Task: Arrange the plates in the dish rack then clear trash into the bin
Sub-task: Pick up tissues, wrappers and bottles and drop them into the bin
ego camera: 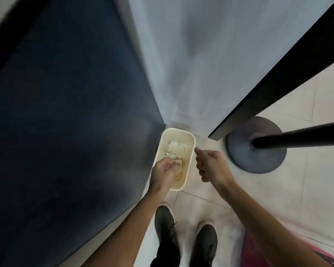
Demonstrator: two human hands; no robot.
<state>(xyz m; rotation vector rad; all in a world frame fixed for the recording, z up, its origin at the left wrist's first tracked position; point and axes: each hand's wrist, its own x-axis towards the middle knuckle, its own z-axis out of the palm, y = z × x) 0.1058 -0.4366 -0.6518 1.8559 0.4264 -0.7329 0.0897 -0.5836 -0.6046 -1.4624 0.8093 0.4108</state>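
Item 1. Bin (pixel 191 149): cream, rectangular with rounded corners, lidless, standing on the floor (pixel 316 189) in the corner where a dark blue panel (pixel 66 112) meets a pale wall (pixel 201 54).

Item 2. Trash (pixel 174 149): crumpled white paper lying inside the bin, toward its far end; a yellowish patch shows on the bin's inner bottom nearer the person.

Item 3. Left hand (pixel 162 171): held over the near end of the bin, fingers curled inward, tips close to the white paper. Blur hides whether it pinches a piece or holds nothing; cannot tell.

Item 4. Right hand (pixel 208 164): just to the right of the bin, clear of its rim, fingers folded into the palm, thumb pointing toward the bin. Nothing visible in its hold.

Item 5. Shoes (pixel 165 222): a dark pair with pale soles, on the floor on the near side of the bin, the left one closer to it.

Item 6. Round base (pixel 258 160): grey disc on the floor right of the bin, beyond the right hand, carrying a black pole (pixel 297 139).

Item 7. Dark surface edge (pixel 278 74): black slab running diagonally above and to the right of the bin, its corner ending near the bin's far right.

Item 8. Pink garment (pixel 258 255): at the lower frame edge, under the right forearm.
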